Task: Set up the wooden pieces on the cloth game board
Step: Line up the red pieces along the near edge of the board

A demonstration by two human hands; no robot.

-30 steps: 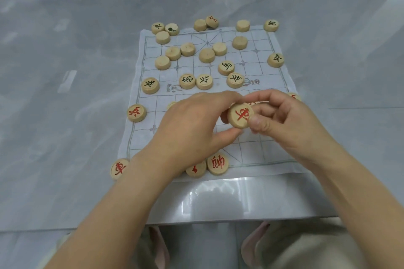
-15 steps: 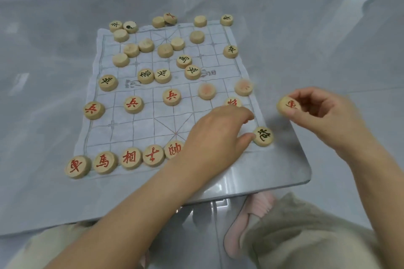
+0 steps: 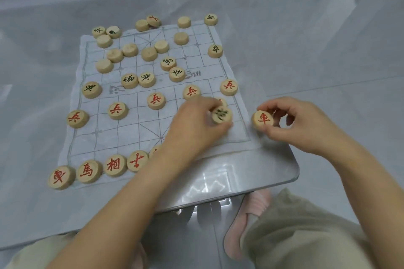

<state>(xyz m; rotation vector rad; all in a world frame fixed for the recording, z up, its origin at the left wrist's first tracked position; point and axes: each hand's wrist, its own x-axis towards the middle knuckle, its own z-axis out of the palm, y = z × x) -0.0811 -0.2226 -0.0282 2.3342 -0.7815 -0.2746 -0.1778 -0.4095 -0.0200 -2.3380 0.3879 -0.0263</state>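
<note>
Just off the right edge of the cloth (image 3: 131,133), the right hand (image 3: 306,126) pinches a red piece (image 3: 263,119) between thumb and curled fingers, its face turned to the camera; whether it touches the table (image 3: 251,181) cannot be told. Over the cloth's near-right part the left hand (image 3: 194,129) has thumb and fingertips clamped on a black piece (image 3: 221,114), blurred and tilted up; another piece (image 3: 220,101) shows partly behind it. Four red pieces form a row (image 3: 114,165) along the near-left edge, the fifth mostly hidden by the left wrist; five red soldiers (image 3: 156,100) stand in a slanting line across the middle; black pieces (image 3: 129,80) and blank discs (image 3: 149,53) lie scattered over the far half, some off the cloth. A pink slipper (image 3: 247,220) shows below the table.
</note>
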